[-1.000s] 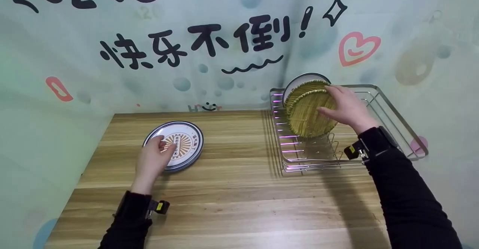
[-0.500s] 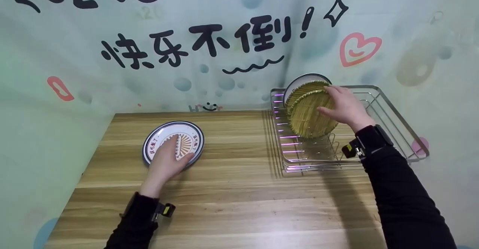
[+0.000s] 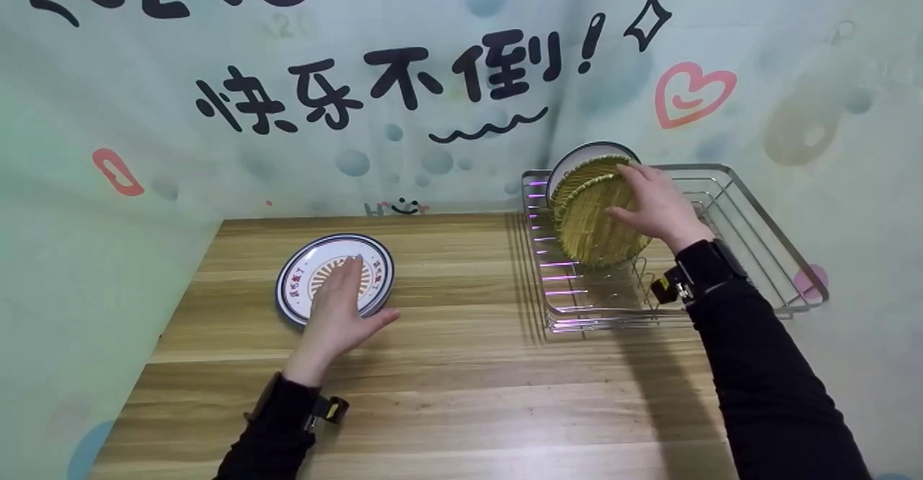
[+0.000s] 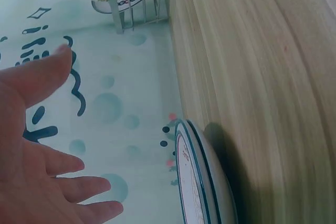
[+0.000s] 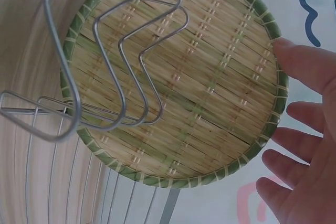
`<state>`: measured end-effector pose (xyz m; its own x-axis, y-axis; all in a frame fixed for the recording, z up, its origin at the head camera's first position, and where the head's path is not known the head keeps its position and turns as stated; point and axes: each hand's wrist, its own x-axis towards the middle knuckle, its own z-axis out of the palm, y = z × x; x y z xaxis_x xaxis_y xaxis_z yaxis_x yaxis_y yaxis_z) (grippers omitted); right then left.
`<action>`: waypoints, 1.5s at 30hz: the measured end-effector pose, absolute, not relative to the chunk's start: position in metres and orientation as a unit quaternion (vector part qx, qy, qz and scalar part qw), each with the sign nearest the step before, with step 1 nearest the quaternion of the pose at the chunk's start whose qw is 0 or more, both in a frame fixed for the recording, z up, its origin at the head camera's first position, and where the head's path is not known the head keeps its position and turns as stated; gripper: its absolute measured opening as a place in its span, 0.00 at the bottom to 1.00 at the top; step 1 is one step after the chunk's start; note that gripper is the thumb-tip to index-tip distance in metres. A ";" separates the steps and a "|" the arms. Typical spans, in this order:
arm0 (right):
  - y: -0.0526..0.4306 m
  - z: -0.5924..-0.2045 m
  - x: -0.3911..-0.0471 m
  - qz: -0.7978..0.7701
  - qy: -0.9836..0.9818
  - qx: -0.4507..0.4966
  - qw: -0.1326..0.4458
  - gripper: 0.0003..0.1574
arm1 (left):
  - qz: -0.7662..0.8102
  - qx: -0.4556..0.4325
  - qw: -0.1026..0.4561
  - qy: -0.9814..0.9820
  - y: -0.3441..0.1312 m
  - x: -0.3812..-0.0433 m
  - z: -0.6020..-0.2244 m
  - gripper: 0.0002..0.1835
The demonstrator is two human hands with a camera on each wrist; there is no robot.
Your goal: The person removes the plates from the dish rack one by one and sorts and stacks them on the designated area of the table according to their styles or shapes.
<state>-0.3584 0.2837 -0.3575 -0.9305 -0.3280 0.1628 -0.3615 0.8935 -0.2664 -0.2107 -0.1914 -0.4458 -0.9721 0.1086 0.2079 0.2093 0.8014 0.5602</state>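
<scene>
My left hand (image 3: pixel 337 314) hovers over a small stack of white plates (image 3: pixel 297 283) with blue rims, its fingers extended and thumb spread. In the left wrist view that hand holds nothing, and the plates lie beside its fingertips. On the right, my right hand (image 3: pixel 660 206) is at the edge of the front round woven bamboo tray (image 3: pixel 595 224), fingers fairly straight. The right wrist view has the thumb (image 5: pixel 294 59) overlapping the tray's green rim, other fingertips close along it. The tray stands upright in the wire dish rack (image 3: pixel 764 224), in front of another woven tray (image 3: pixel 584 170).
A white plate (image 3: pixel 577 154) with a dark rim stands behind the woven trays. Bent wire dividers (image 5: pixel 121 77) cross in front of the front tray. Behind the wooden table (image 3: pixel 461 386) hangs a printed backdrop (image 3: pixel 447 170).
My left hand has moved right and toward me over the plates, its fingers uncurling and thumb spreading. The right hand has shifted slightly left at the trays, which stay in place.
</scene>
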 end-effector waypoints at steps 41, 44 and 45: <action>0.283 -0.361 -0.364 0.180 -0.959 0.168 0.140 0.20 | -0.310 -0.116 0.053 -0.942 -0.142 -0.215 -0.457 0.63; 0.283 -0.360 -0.363 0.179 -0.961 0.157 0.140 0.19 | -0.315 -0.117 0.051 -0.940 -0.138 -0.215 -0.457 0.63; 0.282 -0.359 -0.363 0.179 -0.962 0.153 0.140 0.18 | -0.316 -0.118 0.050 -0.940 -0.137 -0.216 -0.457 0.63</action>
<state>-0.3634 0.2825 -0.3593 -0.9140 -0.2450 0.3234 -0.3447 0.8892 -0.3009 -0.2155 -0.1373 -0.4571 -0.9671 0.1907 0.1683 0.2536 0.7726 0.5821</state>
